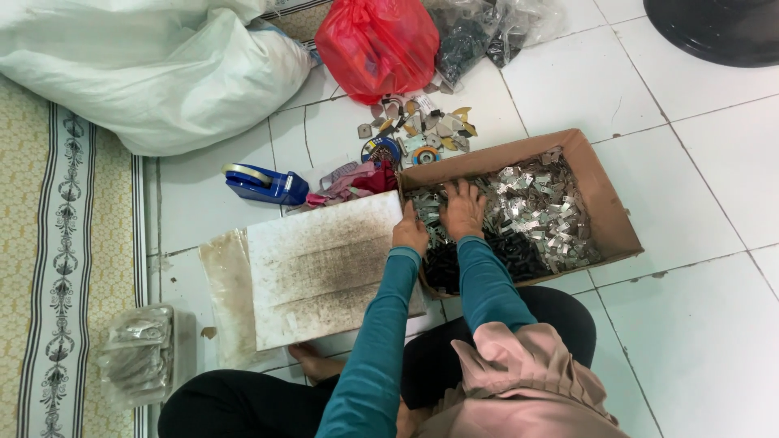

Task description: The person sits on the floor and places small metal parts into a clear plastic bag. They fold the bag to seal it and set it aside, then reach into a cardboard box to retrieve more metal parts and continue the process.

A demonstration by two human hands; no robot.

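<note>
Inside the cardboard box [604, 203], right hand [463, 211] fingers spread on metal clips [535, 215]; left hand [410, 231] grip indiscernible, fingers hidden.

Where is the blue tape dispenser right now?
In the head view, the blue tape dispenser lies on the white tile floor, left of the cardboard box and above the dirty white board, below the big white sack.

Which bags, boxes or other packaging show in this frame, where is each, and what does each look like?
Cardboard box: right of centre on the floor, brown, open, holding small metal pieces; both hands are in it.
Red bag: top centre, plastic, bulging.
White sack: top left, large, slumped.
Clear bags: top, right of the red bag, dark pieces inside.
Clear packet: lower left, holding shiny pieces.
</note>
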